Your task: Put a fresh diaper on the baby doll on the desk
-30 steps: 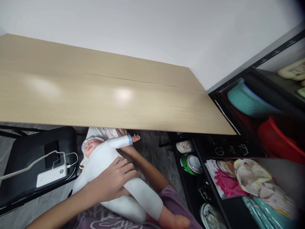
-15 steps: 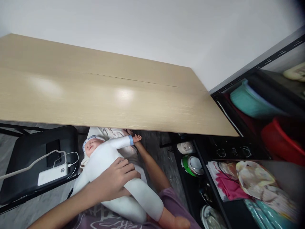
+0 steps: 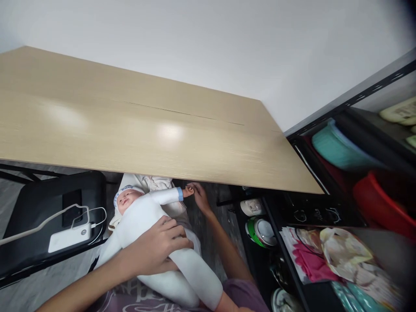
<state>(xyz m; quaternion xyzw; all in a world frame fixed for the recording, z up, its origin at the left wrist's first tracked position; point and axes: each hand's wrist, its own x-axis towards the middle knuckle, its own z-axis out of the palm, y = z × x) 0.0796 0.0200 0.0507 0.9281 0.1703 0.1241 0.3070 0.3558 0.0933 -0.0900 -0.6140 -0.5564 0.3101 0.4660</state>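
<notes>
A baby doll (image 3: 143, 221) in a white suit with blue cuffs and a white cap lies on its back across my lap. Its head is at the left, and its legs stretch toward the lower right. My left hand (image 3: 165, 242) is wrapped over its hip and upper thigh, with the thumb down between the legs. By the table edge, my right hand (image 3: 199, 196) has its fingers bent around the doll's small outstretched hand (image 3: 188, 191). Pale cloth (image 3: 156, 183) is bunched behind the doll's head and arm, partly hidden under the table.
A wooden table (image 3: 146, 138) spans the view above my lap. On the left, a black chair (image 3: 29, 208) holds a white power bank (image 3: 69, 238) with cables. Right-hand shelves carry a teal basin (image 3: 341, 147), a red basin (image 3: 380, 203), tins (image 3: 263, 232) and bagged items (image 3: 344, 249).
My right hand has come out from behind the doll's arm to the right, to the doll's hand. My left hand stays on the doll's hip. The view has shifted slightly.
</notes>
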